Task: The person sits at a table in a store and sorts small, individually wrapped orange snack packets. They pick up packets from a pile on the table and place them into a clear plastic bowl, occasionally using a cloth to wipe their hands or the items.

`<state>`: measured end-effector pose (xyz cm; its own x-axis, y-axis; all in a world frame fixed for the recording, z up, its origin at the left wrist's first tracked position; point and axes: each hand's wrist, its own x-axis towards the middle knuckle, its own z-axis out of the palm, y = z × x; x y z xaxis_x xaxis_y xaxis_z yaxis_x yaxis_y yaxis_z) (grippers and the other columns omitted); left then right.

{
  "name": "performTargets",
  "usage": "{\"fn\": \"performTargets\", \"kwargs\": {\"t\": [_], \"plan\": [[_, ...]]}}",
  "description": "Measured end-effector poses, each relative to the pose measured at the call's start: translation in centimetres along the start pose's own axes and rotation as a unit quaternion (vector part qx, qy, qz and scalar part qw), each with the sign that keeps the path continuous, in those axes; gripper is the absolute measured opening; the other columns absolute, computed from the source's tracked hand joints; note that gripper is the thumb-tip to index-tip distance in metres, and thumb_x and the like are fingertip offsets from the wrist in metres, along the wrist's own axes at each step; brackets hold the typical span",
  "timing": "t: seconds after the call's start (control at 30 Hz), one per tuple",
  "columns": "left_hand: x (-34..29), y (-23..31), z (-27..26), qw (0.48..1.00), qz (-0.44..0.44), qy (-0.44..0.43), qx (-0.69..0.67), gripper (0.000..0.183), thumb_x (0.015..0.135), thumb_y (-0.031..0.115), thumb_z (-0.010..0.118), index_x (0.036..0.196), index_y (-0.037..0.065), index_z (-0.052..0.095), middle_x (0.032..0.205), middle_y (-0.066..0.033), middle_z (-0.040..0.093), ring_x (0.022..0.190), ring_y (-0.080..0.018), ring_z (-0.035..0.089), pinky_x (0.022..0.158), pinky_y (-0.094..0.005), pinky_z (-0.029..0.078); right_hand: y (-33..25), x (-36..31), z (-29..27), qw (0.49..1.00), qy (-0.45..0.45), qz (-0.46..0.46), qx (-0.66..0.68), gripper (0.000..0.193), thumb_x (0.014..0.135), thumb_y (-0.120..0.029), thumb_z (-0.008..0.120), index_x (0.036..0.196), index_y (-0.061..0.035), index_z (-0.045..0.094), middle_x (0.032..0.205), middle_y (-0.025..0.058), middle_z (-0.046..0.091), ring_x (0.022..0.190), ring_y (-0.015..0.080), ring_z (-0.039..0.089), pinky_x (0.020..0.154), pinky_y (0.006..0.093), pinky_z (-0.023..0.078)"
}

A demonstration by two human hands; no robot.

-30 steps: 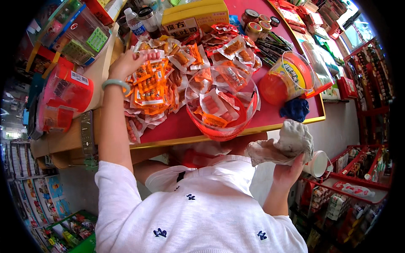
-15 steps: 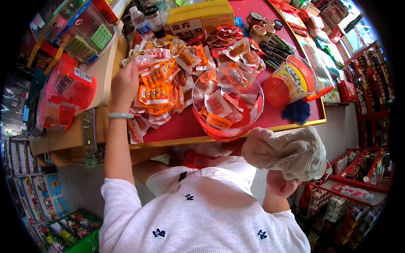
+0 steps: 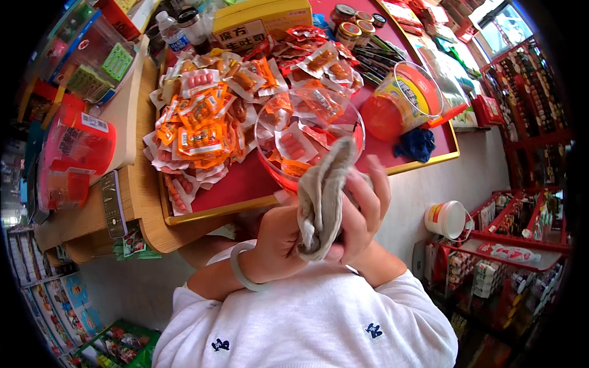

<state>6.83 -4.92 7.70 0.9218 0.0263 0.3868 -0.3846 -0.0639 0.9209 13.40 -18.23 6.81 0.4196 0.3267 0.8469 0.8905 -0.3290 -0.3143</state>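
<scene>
A folded grey-beige cloth (image 3: 323, 202) is held up in front of my body, above the table's near edge. My left hand (image 3: 279, 233), with a pale bangle at the wrist, grips it from the left side. My right hand (image 3: 363, 205) has its fingers curled against the cloth's right side. Just beyond stands a clear round tub (image 3: 262, 161) with a red base, holding several sealed snack packets; the cloth partly covers it. To its left lies a large heap of packaged snacks (image 3: 202, 122) in orange, red and clear wrappers.
A red and yellow bucket (image 3: 402, 98) lies tilted at the right, beside a dark blue cloth (image 3: 415, 145). Jars (image 3: 348, 34) and a yellow box (image 3: 264, 18) stand at the back. Red tubs (image 3: 76, 150) and a phone (image 3: 113, 205) are left. A white bucket (image 3: 446, 219) stands by the shelves.
My left hand has left the snack heap and come to the cloth, now gripping it. My right hand has brought the cloth leftward, in front of me. The view has shifted slightly.
</scene>
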Motion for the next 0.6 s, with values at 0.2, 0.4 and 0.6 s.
{"fn": "performTargets", "kwargs": {"t": [0.2,0.4,0.6], "plan": [[-0.2,-1.1,0.2,0.991,0.043,-0.022,0.126,0.005,0.084,0.005,0.055,0.084,0.004,0.06,0.072,-0.0108,0.06,0.06,-0.0314,0.059,0.054,-0.0356,0.046,0.7,-0.4,-1.2,0.986,-0.03,0.131,0.101,0.03,0.097,-0.025,0.042,0.093,-0.0028,0.061,0.081,0.0092,0.063,0.072,0.0255,0.06,0.067,0.0354,0.047],[-0.3,-0.6,0.4,0.966,0.09,-0.022,0.24,0.023,0.08,0.008,0.063,0.102,0.01,0.065,0.08,-0.0062,0.061,0.065,-0.0233,0.062,0.057,-0.0348,0.049,4.4,-0.4,-2.8,0.712,0.01,0.534,0.456,0.046,0.104,-0.033,0.032,0.099,0.0028,0.06,0.09,0.0089,0.066,0.079,0.0136,0.063,0.072,0.0292,0.051],[0.3,-0.7,-0.4,0.866,0.183,0.107,0.454,0.021,0.076,0.019,0.068,0.097,0.019,0.068,0.081,0.0004,0.045,0.061,-0.0142,0.051,0.054,-0.0278,0.036,0.4,-0.4,-3.6,0.773,-0.229,0.338,0.486,0.065,0.08,-0.038,0.073,0.128,-0.0001,0.049,0.116,0.0142,0.06,0.098,0.0229,0.063,0.083,0.0309,0.05]]}}
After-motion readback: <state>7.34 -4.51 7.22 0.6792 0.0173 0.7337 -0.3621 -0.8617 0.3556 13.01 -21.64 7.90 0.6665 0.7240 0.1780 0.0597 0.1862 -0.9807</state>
